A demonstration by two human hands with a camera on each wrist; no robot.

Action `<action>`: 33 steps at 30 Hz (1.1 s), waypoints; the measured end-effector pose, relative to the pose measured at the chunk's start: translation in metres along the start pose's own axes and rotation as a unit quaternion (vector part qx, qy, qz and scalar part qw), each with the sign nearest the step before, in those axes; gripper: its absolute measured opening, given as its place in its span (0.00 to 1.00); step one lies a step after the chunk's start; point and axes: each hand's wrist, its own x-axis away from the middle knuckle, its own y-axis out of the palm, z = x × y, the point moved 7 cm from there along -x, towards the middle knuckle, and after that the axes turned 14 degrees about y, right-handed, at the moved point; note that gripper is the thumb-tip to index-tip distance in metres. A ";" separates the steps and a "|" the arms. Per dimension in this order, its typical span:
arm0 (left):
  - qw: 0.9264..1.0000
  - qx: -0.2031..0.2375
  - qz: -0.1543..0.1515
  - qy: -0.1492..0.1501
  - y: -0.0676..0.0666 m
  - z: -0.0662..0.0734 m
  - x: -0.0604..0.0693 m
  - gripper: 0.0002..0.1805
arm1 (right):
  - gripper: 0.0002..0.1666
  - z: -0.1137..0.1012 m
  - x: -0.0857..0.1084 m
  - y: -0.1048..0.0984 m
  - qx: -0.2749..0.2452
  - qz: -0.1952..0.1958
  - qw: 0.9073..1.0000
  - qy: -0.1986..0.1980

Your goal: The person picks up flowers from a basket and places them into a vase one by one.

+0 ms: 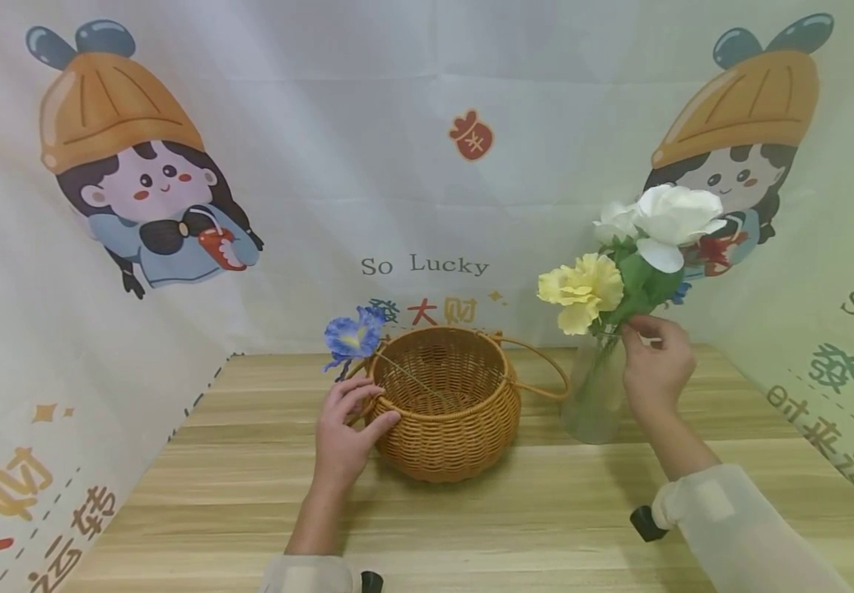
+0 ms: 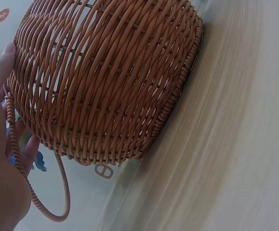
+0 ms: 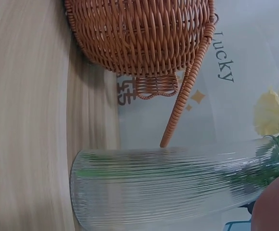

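My left hand holds the left side of a round wicker basket, thumb at its rim and fingers near the side handle. In the left wrist view that handle loops beside the hand. A blue flower leans over the basket's left rim, its thin stem running inside. My right hand is at the mouth of a clear ribbed glass vase, thumb and fingers pinched at the flower stems; the exact grip is partly hidden. White flowers and a yellow flower stand in the vase.
Both vessels stand on a wood-grain tabletop, the vase right of the basket. The basket's right handle sticks out toward the vase. A printed cloth backdrop rises behind the table and along both sides.
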 end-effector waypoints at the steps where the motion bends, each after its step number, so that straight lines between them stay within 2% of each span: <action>1: 1.000 0.001 0.000 0.001 0.000 0.000 0.000 0.17 | 0.06 0.000 0.000 0.000 0.005 -0.001 1.000 -0.002; 6: 1.000 0.009 0.001 0.000 0.000 -0.001 0.000 0.18 | 0.06 0.000 0.003 -0.002 0.025 -0.008 1.000 -0.008; 11: 1.000 0.014 0.001 -0.001 0.000 -0.002 0.001 0.18 | 0.07 0.001 0.005 -0.003 0.037 -0.022 0.999 0.004; 18: 1.000 0.021 0.000 -0.008 0.001 -0.002 0.000 0.18 | 0.05 0.005 0.009 -0.008 0.028 -0.035 0.999 -0.002; 25: 1.000 0.007 -0.005 -0.005 0.001 -0.001 0.001 0.18 | 0.07 0.012 0.016 -0.015 0.029 -0.054 0.998 -0.012; 33: 1.000 0.001 -0.005 -0.003 0.001 -0.001 0.001 0.16 | 0.06 0.016 0.030 -0.017 0.033 -0.091 0.995 0.006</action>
